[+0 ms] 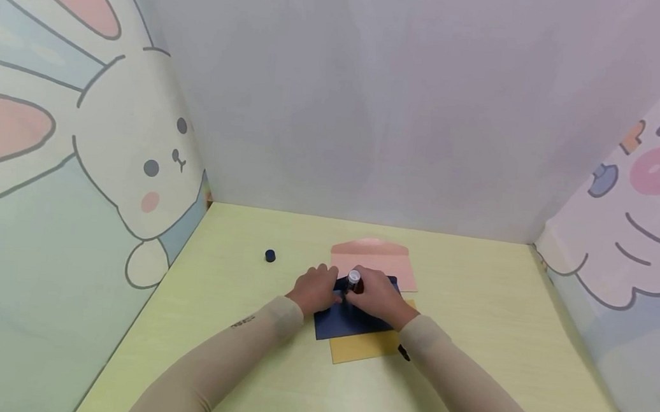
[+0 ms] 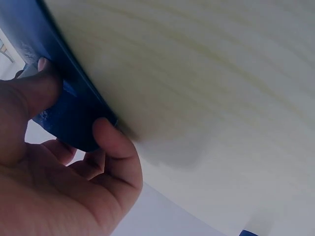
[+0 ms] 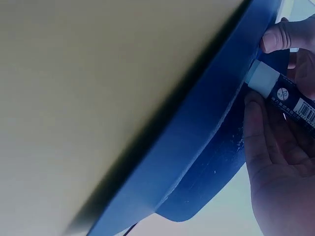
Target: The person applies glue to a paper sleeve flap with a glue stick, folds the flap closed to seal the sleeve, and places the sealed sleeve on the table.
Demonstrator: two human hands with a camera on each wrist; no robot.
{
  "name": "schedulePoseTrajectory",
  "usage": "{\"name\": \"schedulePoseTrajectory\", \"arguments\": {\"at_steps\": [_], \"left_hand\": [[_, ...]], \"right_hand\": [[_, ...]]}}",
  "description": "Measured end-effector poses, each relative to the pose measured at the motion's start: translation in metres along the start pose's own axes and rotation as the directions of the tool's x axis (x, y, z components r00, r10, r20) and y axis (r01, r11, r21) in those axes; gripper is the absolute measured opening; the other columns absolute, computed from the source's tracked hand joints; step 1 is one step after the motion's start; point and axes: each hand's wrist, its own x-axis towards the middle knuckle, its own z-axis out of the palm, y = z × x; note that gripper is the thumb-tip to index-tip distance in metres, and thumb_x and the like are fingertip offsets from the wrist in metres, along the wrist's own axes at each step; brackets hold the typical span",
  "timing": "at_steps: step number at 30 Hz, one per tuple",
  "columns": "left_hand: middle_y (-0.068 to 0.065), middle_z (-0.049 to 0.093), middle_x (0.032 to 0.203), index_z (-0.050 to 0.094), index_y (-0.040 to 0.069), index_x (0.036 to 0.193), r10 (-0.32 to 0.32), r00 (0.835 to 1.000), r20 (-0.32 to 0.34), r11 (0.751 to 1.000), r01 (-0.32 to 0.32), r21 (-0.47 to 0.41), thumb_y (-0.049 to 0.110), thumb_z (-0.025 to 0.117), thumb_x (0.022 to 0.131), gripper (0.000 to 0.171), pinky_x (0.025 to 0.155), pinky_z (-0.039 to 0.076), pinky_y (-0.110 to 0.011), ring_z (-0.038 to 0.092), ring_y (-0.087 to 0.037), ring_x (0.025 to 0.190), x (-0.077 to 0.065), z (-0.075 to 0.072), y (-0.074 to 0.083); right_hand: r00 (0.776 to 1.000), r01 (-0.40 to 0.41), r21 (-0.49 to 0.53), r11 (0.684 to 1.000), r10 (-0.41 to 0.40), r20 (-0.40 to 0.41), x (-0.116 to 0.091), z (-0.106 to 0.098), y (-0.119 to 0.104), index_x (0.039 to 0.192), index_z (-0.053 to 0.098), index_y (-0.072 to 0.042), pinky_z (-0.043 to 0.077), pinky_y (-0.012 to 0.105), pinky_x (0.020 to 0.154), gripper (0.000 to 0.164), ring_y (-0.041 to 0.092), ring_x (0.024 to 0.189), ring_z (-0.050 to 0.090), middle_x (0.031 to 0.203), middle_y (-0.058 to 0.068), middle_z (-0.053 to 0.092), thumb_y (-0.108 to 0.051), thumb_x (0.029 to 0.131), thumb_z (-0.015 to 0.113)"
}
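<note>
A navy blue envelope (image 1: 344,325) lies on the table with its flap lifted at the far side. My left hand (image 1: 315,289) pinches the left end of the flap, thumb on the inner face and index finger curled at the edge, as the left wrist view shows. In my right hand (image 1: 378,295) is a glue stick (image 3: 290,98) with a dark barcoded label. Its pale tip (image 3: 253,73) meets the flap near the fold line. Whitish glue smears (image 3: 239,142) show on the blue flap. The glue stick's base points up in the head view.
Beyond the blue envelope is a pink envelope (image 1: 372,263) with its flap spread. A yellow envelope (image 1: 363,347) sticks out beneath the blue one. A small dark cap (image 1: 270,255) stands on the pale table (image 1: 227,365) at the left. Cartoon-printed walls (image 1: 157,130) flank the table.
</note>
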Motion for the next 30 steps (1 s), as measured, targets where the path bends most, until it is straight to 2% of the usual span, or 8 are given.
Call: {"name": "schedulePoseTrajectory", "arguments": {"at_steps": [7,13,30], "left_hand": [[-0.012,0.072,0.12,0.07,0.011,0.139,-0.006,1.0,0.001,1.0,0.006,0.012,0.041,0.092,0.106,0.05,0.087,0.063,-0.046,0.065,-0.027,0.097,0.0,0.001,0.001],[-0.011,0.071,0.118,0.069,0.011,0.137,-0.006,1.0,-0.001,1.0,0.006,0.01,0.041,0.093,0.105,0.05,0.087,0.062,-0.046,0.064,-0.027,0.097,-0.001,0.001,0.001],[-0.011,0.069,0.118,0.069,0.011,0.138,-0.027,0.999,0.022,1.0,0.027,0.008,0.04,0.092,0.106,0.049,0.088,0.061,-0.044,0.062,-0.027,0.098,-0.001,0.0,0.003]], "right_hand": [[1.0,-0.025,0.004,1.0,0.025,-0.009,-0.005,-0.007,0.001,0.112,0.07,-0.012,0.059,0.035,0.079,0.018,0.014,0.082,0.064,0.096,0.002,0.073,-0.012,0.102,0.084],[0.999,-0.05,-0.014,0.999,0.049,-0.011,-0.008,-0.011,0.005,0.113,0.07,-0.012,0.057,0.036,0.079,0.019,0.015,0.082,0.064,0.097,0.002,0.073,-0.012,0.101,0.085],[0.998,-0.052,-0.03,0.998,0.05,-0.044,-0.014,-0.017,0.019,0.114,0.07,-0.011,0.059,0.037,0.079,0.019,0.015,0.083,0.065,0.1,0.004,0.075,-0.012,0.1,0.084]]}}
